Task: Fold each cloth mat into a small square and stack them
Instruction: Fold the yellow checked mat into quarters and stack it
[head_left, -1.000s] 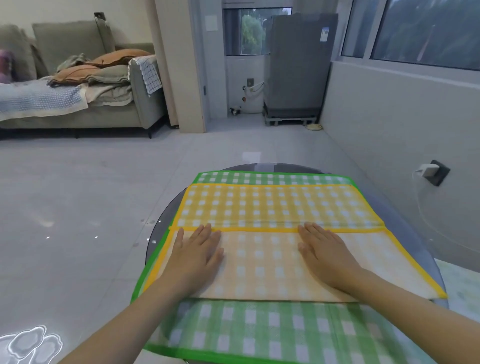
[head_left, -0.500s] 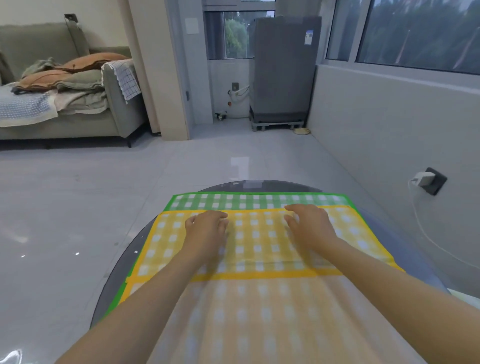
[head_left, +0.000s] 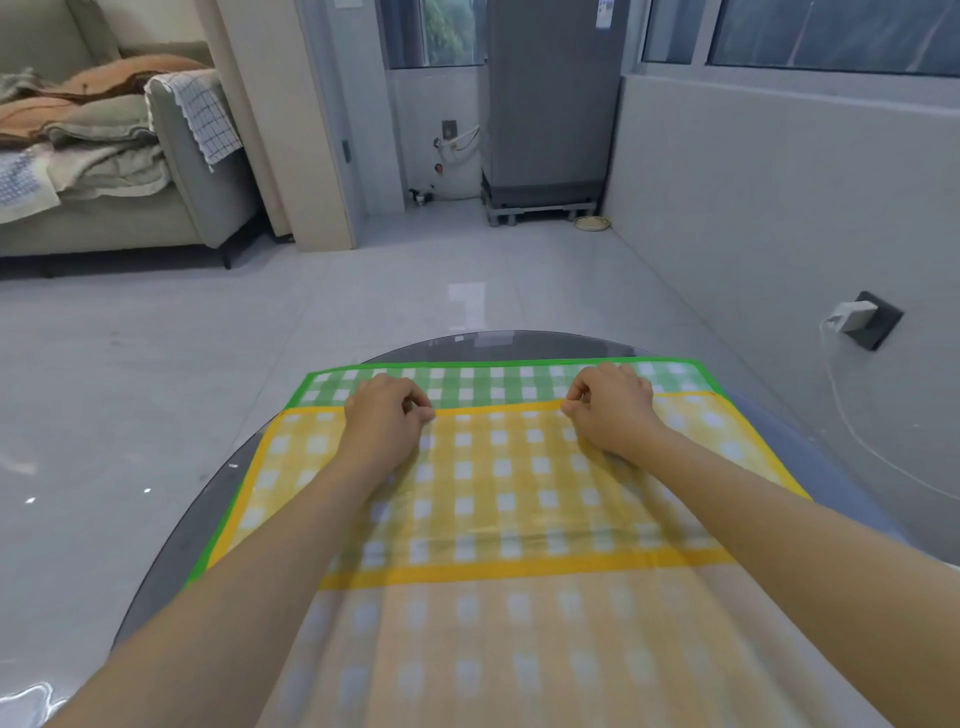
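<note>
1. Head view: Both arms reach across a round glass table (head_left: 291, 436), where a yellow mat (head_left: 498, 467) lies on top of a green mat (head_left: 467, 382). The green mat shows only as a strip along the far side and a thin border down the left.

2. Head view: The left hand (head_left: 384, 415) and right hand (head_left: 613, 405) sit at the yellow mat's far hem, fingers curled and tips pinched on the edge. How much cloth each pinch holds is too small to tell.

3. Head view: The near half of the yellow mat is already turned over, its paler underside up, with a yellow band marking that hem across the middle.

4. Head view: The step in hand appears to be taking the far hem for the next fold. Done well, both hands would lift only the yellow layer, leave the green mat flat, and keep the hem taut and level between them.

5. Head view: The hem should meet the opposite edge squarely, corners matched, before any crease is pressed. A skewed start would likely spoil the final square.

6. Head view: A sofa (head_left: 104, 208) and a grey appliance (head_left: 550, 104) stand well beyond.
</note>
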